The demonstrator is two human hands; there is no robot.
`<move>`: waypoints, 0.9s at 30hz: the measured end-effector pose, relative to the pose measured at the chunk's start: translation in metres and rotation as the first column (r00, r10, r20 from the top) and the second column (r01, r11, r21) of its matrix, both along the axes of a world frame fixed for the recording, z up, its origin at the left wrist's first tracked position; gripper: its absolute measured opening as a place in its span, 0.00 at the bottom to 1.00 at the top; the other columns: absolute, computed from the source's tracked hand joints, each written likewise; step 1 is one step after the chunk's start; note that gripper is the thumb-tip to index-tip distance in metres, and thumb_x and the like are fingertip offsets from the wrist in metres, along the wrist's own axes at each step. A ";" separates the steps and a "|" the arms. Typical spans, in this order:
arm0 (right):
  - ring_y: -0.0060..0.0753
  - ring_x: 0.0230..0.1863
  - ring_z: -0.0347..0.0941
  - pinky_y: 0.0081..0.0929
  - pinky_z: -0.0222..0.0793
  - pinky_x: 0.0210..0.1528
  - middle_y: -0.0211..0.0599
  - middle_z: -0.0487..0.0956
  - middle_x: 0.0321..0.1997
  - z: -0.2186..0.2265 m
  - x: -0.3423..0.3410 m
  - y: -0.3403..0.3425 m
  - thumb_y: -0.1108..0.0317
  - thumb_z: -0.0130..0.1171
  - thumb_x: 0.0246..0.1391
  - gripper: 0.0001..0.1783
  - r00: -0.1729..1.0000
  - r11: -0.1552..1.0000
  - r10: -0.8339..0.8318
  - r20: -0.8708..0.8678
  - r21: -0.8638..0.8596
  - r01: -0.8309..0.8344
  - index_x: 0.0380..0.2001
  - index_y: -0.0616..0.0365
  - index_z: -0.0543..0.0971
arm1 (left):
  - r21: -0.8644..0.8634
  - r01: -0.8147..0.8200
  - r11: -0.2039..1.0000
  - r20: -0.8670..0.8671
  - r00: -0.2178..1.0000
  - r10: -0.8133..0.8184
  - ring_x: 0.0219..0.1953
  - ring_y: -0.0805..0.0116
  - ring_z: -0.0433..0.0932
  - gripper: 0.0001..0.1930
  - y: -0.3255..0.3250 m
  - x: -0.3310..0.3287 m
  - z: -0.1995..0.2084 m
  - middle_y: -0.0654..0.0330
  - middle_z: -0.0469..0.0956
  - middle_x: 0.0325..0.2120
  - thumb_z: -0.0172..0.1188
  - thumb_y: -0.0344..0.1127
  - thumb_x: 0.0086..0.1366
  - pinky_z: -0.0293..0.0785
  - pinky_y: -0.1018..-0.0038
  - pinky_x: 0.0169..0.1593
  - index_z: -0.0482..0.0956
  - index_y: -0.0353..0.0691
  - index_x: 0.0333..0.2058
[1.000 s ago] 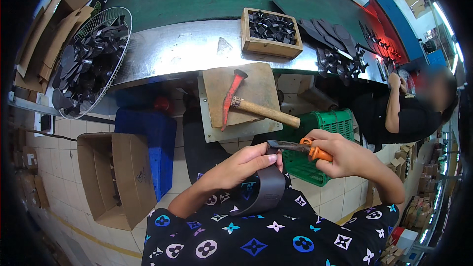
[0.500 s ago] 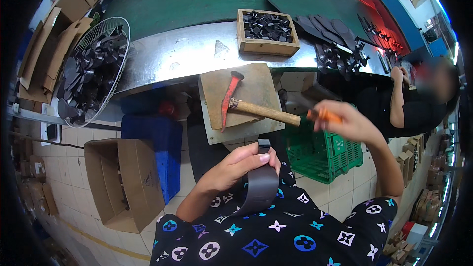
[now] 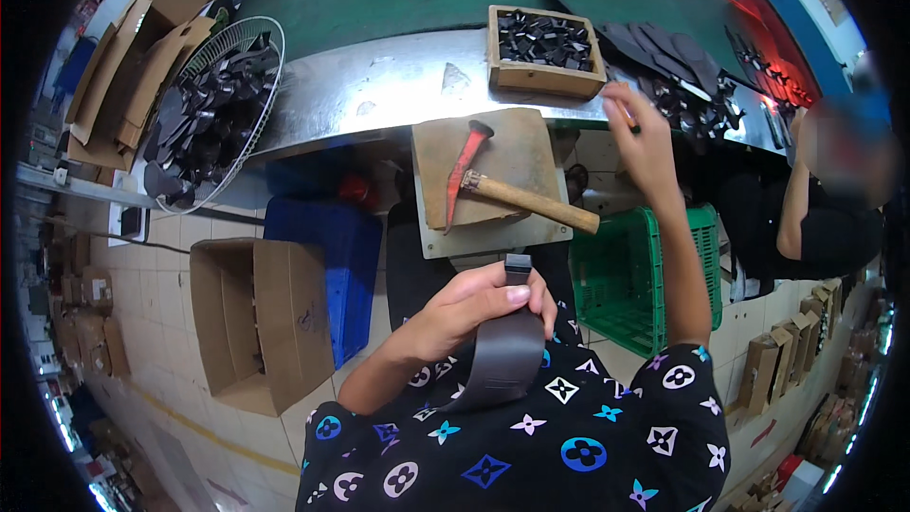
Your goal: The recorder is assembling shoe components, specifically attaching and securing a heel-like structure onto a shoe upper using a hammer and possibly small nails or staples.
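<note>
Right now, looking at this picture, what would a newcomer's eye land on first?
Probably the red-headed hammer near the middle, lying on a brown block with its wooden handle pointing to the lower right. Below it, the left hand grips a dark curved strap in front of the boldly patterned shirt. The bright green crate also stands out, on the floor to the right, partly behind the right forearm.
</note>
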State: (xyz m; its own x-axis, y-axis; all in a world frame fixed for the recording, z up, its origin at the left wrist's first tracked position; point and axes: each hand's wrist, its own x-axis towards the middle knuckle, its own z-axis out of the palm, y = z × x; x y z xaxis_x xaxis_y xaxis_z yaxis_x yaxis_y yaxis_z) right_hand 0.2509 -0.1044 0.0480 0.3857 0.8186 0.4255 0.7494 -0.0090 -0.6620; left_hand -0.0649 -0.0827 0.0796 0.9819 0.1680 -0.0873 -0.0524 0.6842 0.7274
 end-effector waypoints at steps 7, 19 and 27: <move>0.52 0.53 0.79 0.46 0.61 0.67 0.56 0.82 0.48 0.050 -0.129 -0.085 0.56 0.58 0.54 0.28 0.569 0.765 0.581 -0.582 0.151 -0.626 0.49 0.72 0.79 | 0.005 0.145 0.989 -0.190 0.972 -0.141 0.46 0.71 0.75 0.16 -0.011 0.002 0.023 0.58 0.78 0.40 0.49 0.41 0.74 0.69 0.74 0.52 0.75 0.33 0.47; 0.67 0.59 0.72 0.59 0.57 0.66 0.67 0.80 0.47 0.034 -0.140 -0.100 0.44 0.63 0.55 0.28 -0.031 0.624 0.659 -0.751 0.570 -0.535 0.37 0.64 0.80 | 0.162 0.421 0.893 0.061 0.899 -0.435 0.50 0.69 0.73 0.16 -0.025 0.013 0.022 0.59 0.76 0.42 0.47 0.39 0.76 0.68 0.72 0.56 0.72 0.32 0.51; 0.62 0.64 0.68 0.54 0.53 0.69 0.57 0.80 0.52 0.033 -0.137 -0.103 0.58 0.60 0.59 0.17 0.106 0.534 0.784 -0.612 0.576 -0.620 0.39 0.64 0.80 | 0.225 0.381 0.897 -0.009 0.921 -0.389 0.45 0.65 0.76 0.13 -0.035 0.009 0.025 0.56 0.76 0.36 0.53 0.39 0.69 0.68 0.70 0.52 0.73 0.34 0.43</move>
State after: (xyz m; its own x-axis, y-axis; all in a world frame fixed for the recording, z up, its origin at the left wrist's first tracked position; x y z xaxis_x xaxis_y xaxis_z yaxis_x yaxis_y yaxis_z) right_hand 0.1143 -0.2070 0.0814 -0.1355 0.8745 0.4658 -0.4298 0.3717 -0.8229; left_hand -0.0562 -0.1177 0.1051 0.9755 -0.2126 -0.0560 0.1543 0.4808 0.8632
